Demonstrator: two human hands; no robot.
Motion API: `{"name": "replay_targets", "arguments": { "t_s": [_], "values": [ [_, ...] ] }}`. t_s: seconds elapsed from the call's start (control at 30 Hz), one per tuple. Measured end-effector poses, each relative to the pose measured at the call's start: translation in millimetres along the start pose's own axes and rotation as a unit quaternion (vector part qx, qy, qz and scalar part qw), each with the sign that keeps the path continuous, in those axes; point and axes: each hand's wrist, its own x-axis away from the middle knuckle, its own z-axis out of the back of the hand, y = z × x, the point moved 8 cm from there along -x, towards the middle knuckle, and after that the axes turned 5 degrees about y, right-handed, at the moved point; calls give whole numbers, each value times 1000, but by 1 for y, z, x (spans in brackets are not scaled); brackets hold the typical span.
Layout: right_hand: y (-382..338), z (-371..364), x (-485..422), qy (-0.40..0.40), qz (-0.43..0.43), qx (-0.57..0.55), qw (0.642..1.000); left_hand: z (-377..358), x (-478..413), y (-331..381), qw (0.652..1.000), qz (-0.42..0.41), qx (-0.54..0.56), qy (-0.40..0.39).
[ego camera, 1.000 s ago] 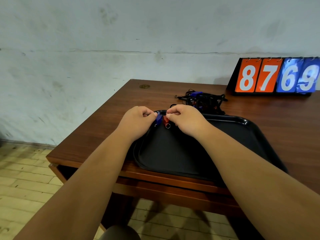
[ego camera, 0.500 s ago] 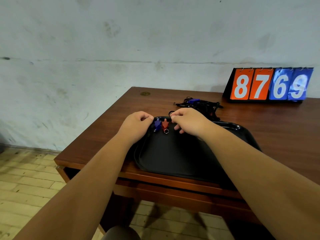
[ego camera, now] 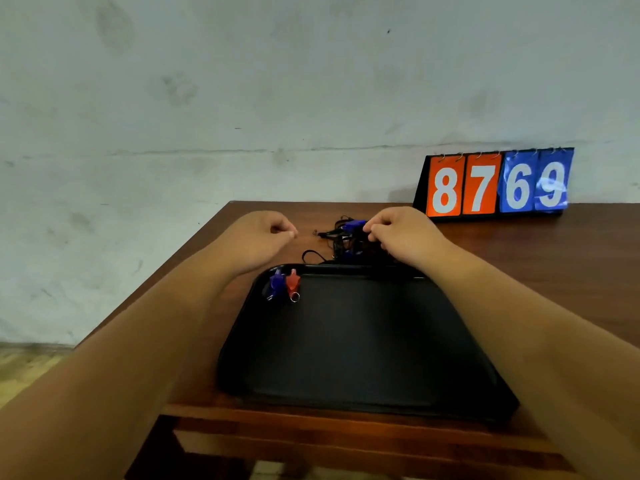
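Observation:
A black tray [ego camera: 363,341] lies on the brown table [ego camera: 554,271]. In its far left corner a blue whistle-like piece [ego camera: 276,284] and a red one [ego camera: 293,281] with a metal ring lie side by side. Just beyond the tray sits a tangle of black cords [ego camera: 341,242] with blue pieces in it. My right hand [ego camera: 401,233] is on the tangle, its curled fingers pinching into it beside a blue piece [ego camera: 355,224]. My left hand [ego camera: 266,237] hovers left of the tangle with fingers curled and nothing in them.
A flip scoreboard [ego camera: 498,183] reading 8769 stands at the table's back right against the wall. The table's left edge runs close to my left forearm, with tiled floor [ego camera: 27,368] below. The tray's near edge is almost at the table's front edge.
Both hands let go of the blue and red pieces, which now lie in the tray's corner. The hands moved forward past the tray, the right one onto the cord tangle. The view tilted up.

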Motion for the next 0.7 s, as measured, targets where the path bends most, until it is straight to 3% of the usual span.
{"name": "replay_targets", "arguments": {
  "t_s": [0.27, 0.5, 0.7],
  "values": [
    [17, -12, -28, -60, 41, -18, 997, -53, -51, 49, 992, -77, 9, -103],
    [35, -25, -37, -83, 90, 20, 992, -91, -84, 48, 982, -73, -36, -169],
    [34, -31, -41, -111, 152, 141, 972, -106, -91, 44, 968, -80, -61, -231]
  ]
}}
